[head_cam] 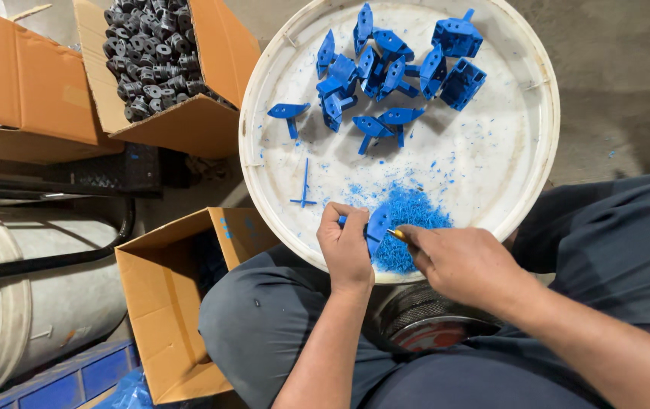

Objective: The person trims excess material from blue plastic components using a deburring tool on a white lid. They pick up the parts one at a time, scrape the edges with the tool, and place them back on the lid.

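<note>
arms: my forearms bare, no sleeves in view
hands: my left hand (345, 250), right hand (457, 261) ungloved
legs: my trousers (264, 326) dark grey

Bright blue plastic brackets (393, 64) and blue shavings (404, 227) lie on a white round tray (492, 174); black ribbed parts (147, 57) fill a tan cardboard box (189, 125).

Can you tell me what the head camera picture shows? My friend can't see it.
The left hand holds a blue plastic part while the right hand scrapes it with a small tool, over a round white tray of blue shavings.
</note>
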### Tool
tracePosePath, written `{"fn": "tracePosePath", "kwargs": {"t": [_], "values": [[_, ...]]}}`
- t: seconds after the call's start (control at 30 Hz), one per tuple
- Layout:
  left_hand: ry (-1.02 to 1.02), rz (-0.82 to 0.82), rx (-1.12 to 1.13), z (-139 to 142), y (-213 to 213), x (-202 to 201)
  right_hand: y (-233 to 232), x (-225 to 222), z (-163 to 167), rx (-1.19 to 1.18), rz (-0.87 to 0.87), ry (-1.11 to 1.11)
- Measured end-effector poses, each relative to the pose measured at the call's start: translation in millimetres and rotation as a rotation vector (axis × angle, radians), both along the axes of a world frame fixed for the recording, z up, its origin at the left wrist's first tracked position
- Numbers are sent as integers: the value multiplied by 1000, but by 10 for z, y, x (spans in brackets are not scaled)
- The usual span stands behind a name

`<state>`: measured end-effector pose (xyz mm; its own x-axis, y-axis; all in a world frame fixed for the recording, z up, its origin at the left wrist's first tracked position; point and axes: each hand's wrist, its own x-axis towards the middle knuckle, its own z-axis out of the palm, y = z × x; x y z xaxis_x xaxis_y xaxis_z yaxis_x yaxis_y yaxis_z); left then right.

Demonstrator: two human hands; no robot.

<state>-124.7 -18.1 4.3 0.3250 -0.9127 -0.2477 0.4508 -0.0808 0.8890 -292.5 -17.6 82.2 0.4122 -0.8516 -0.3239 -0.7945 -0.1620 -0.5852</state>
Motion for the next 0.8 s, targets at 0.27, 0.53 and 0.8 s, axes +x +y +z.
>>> {"fn": "tracePosePath", "kwargs": {"t": [0.27, 0.53, 0.8], "values": [[-19, 1, -2, -18, 8, -10, 40, 23, 9, -33, 28, -40], [-22, 3, 0, -21, 6, -2, 29, 28, 19, 36, -6, 58], [-37, 22, 37, 4, 2, 2, 47, 27, -17, -5, -7, 32]]}}
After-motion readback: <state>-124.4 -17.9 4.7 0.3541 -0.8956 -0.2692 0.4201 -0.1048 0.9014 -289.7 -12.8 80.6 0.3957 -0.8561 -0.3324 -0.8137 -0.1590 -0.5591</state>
